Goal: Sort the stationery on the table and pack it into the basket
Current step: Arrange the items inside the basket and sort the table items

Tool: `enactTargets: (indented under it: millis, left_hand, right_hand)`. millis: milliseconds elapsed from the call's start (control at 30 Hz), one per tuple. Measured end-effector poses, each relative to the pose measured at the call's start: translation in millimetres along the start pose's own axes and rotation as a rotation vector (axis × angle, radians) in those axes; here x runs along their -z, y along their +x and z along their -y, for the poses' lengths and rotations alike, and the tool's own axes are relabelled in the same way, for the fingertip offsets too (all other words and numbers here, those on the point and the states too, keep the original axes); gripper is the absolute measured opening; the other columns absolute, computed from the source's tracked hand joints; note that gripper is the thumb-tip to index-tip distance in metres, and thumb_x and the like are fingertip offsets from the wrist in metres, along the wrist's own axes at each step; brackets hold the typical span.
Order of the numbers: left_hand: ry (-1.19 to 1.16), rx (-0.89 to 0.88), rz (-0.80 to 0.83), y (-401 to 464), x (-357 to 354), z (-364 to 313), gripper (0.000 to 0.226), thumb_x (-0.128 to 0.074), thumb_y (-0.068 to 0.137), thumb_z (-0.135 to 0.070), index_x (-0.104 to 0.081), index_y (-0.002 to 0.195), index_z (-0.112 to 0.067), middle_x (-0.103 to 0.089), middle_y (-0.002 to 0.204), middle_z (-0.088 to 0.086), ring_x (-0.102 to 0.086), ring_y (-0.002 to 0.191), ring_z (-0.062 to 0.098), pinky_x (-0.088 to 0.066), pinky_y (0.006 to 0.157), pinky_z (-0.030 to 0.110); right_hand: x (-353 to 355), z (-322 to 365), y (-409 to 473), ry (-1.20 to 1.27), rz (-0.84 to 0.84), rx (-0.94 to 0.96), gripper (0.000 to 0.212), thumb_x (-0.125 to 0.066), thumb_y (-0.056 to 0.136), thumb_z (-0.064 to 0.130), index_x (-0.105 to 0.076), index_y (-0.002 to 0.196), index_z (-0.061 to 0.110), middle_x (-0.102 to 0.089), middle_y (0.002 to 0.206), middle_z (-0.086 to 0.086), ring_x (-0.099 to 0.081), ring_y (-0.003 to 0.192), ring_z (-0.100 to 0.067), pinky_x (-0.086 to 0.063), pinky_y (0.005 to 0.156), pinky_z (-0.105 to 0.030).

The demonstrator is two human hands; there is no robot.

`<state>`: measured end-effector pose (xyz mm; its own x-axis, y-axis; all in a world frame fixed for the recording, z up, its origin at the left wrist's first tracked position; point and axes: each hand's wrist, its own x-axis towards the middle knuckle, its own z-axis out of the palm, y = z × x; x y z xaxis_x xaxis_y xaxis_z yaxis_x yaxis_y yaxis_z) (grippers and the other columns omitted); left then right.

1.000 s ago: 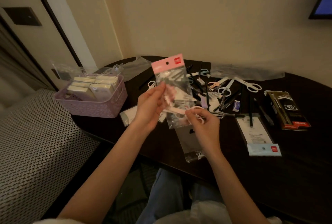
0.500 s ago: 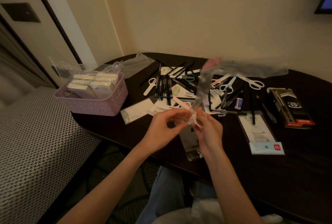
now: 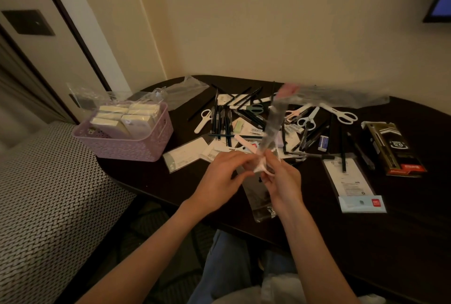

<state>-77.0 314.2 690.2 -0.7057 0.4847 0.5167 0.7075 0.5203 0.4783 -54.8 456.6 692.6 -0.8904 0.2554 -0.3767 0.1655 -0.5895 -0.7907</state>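
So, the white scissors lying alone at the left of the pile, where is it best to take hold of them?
Probably the closed blades of the white scissors, near the pivot, coming from above. They lie flat, loops toward the wall, blade tip toward the table's front edge; bare table on both sides leaves room for fingers. The pens lie close on the right.

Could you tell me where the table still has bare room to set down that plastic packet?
Bare wood lies along the near right edge of the table, below the blue-edged card. The middle is crowded with pens and scissors.

Left hand [image 3: 219, 177], right hand [image 3: 280, 179] together, fingers apparently pinching.
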Motion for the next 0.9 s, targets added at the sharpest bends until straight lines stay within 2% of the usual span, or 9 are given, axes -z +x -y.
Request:
enactTargets:
  millis: [133,300,367,433,533,633,733,800,900]
  left_hand:
    - [0.002,0.0,-0.059,5,7,0,0.028,-0.073,0.083,-0.012,-0.067,0.11,-0.014,-0.068,0.095,-0.007,-0.06,0.087,0.001,-0.053,0.081,0.036]
    - [0.156,0.085,-0.259,11,17,-3,0.021,-0.069,0.084,-0.008,-0.07,0.105,-0.013,-0.064,0.091,-0.003,-0.059,0.078,0.007,-0.053,0.072,0.028]
    - [0.287,0.115,-0.251,11,18,-4,0.022,-0.069,0.083,-0.006,-0.07,0.104,-0.012,-0.063,0.091,0.0,-0.058,0.079,0.011,-0.05,0.072,0.028]
    - [0.428,0.066,-0.19,9,13,-6,0.019,-0.07,0.081,-0.008,-0.071,0.1,-0.012,-0.062,0.088,0.003,-0.057,0.081,0.016,-0.05,0.072,0.033]
    - [0.509,-0.048,-0.137,3,5,-13,0.014,-0.064,0.083,-0.019,-0.072,0.093,-0.012,-0.063,0.087,0.004,-0.053,0.083,0.019,-0.045,0.072,0.035]
    - [0.513,-0.088,-0.151,-4,3,-13,0.022,-0.057,0.086,-0.03,-0.073,0.095,-0.019,-0.066,0.091,-0.003,-0.052,0.089,0.016,-0.033,0.081,0.03]
    - [0.486,-0.06,-0.166,-9,6,-6,0.026,-0.06,0.086,-0.044,-0.076,0.095,-0.025,-0.067,0.093,-0.008,-0.051,0.092,0.013,-0.029,0.086,0.031]
    - [0.424,-0.021,-0.177,-10,8,-3,0.031,-0.06,0.085,-0.052,-0.076,0.094,-0.027,-0.067,0.093,-0.01,-0.052,0.092,0.012,-0.032,0.085,0.033]
    - [0.265,0.127,-0.179,-8,7,0,0.028,-0.062,0.085,-0.051,-0.075,0.091,-0.027,-0.066,0.094,-0.013,-0.052,0.094,0.008,-0.038,0.082,0.032]
  right_hand:
    - [0,-1,1,-0.176,0.026,0.079,0.025,-0.067,0.087,0.028,-0.071,0.105,0.01,-0.074,0.093,-0.002,-0.066,0.087,-0.013,-0.05,0.074,-0.025]
    - [-4,-1,-3,-0.296,-0.03,0.221,0.039,-0.07,0.083,0.039,-0.069,0.114,0.015,-0.071,0.096,0.005,-0.069,0.088,-0.009,-0.051,0.071,-0.022]
    - [-7,2,-6,-0.343,0.055,0.257,0.042,-0.068,0.078,0.049,-0.072,0.107,0.018,-0.072,0.097,0.005,-0.069,0.087,-0.009,-0.052,0.072,-0.023]
    - [-11,3,-9,-0.397,0.169,0.287,0.045,-0.064,0.075,0.055,-0.073,0.102,0.02,-0.073,0.098,0.004,-0.069,0.088,-0.007,-0.051,0.069,-0.021]
    - [-16,-3,-9,-0.412,0.222,0.337,0.034,-0.062,0.087,0.041,-0.074,0.098,0.012,-0.073,0.093,0.002,-0.068,0.089,-0.005,-0.054,0.07,-0.018]
    - [-14,-9,-2,-0.377,0.137,0.323,0.022,-0.055,0.096,0.022,-0.073,0.096,0.008,-0.073,0.087,0.0,-0.068,0.086,-0.011,-0.056,0.073,-0.026]
    - [-8,-9,4,-0.309,0.057,0.25,0.02,-0.055,0.095,0.015,-0.074,0.097,0.01,-0.072,0.095,0.0,-0.067,0.09,-0.012,-0.056,0.072,-0.027]
    - [-6,-7,3,-0.263,0.059,0.239,0.018,-0.057,0.094,0.015,-0.074,0.096,0.012,-0.072,0.098,-0.005,-0.068,0.089,-0.016,-0.052,0.06,-0.019]
    - [-8,-5,-1,-0.257,0.081,0.266,0.018,-0.057,0.093,0.017,-0.074,0.099,0.012,-0.071,0.095,-0.003,-0.066,0.08,-0.007,-0.049,0.055,-0.014]
